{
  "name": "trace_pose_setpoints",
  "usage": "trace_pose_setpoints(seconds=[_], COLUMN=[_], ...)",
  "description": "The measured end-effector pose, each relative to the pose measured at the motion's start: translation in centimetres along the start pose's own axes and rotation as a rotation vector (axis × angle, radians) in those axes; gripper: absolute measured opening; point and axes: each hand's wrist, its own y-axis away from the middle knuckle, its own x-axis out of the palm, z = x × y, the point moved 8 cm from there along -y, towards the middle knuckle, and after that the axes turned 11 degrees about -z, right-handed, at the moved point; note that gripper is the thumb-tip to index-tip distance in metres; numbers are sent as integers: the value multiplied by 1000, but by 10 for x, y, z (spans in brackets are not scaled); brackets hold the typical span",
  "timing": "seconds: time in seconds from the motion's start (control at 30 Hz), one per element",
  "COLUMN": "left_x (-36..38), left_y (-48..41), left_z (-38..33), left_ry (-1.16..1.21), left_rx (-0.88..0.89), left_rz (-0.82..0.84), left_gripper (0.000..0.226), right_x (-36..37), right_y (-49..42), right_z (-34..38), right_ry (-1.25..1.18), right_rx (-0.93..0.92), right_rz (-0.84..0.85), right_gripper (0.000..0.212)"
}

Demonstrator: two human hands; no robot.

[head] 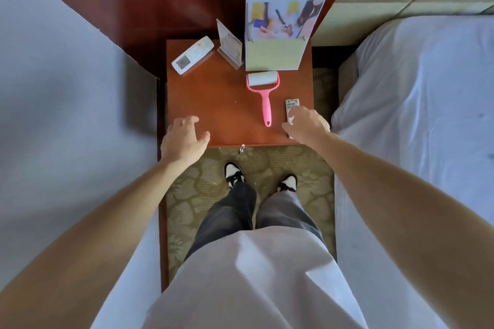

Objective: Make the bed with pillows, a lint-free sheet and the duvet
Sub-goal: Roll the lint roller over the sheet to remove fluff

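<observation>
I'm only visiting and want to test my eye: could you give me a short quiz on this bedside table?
1. True or false: the pink lint roller lies on the nightstand, held by neither hand.
2. Which hand is nearer the roller: A, the left hand, or B, the right hand?
3. Fill in: the right hand partly covers a small ____.
Key: 1 true; 2 B; 3 remote.

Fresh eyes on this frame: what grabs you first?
The pink lint roller lies on the nightstand, handle toward the person. The right hand is just right of that handle, covering part of a small remote; the left hand is open at the near-left corner. A white-sheeted bed lies alongside, right.
</observation>
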Motion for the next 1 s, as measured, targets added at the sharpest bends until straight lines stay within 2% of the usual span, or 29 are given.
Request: trace_pose_setpoints(seconds=[0.13, 0.27, 0.37, 0.5, 0.63, 0.9, 1.0], left_x=[26, 39, 44, 57, 69, 66, 62], left_y=[-5, -9, -13, -20, -23, -40, -45], left_z=[16, 36, 58, 82, 86, 63, 56], left_ry=[-50, -84, -109, -121, -157, -126, -129], left_rx=[17, 25, 1, -52, -29, 13, 18], left_rz=[77, 100, 101, 127, 154, 113, 108], left_gripper=[56, 55, 54, 54, 54, 52, 52], right_x=[36, 74, 102, 134, 152, 153, 134], right_y=[-17, -40, -54, -68, -80, -109, -112], right_z=[7, 16, 31, 43, 42, 45, 49], right_ry=[-11, -38, -44, 76, 116, 106, 53], right_rx=[23, 40, -18, -101, -73, -12, 16], right_rz=[17, 64, 113, 218, 299, 327, 203], right_gripper=[26, 34, 38, 56, 68, 60, 54])
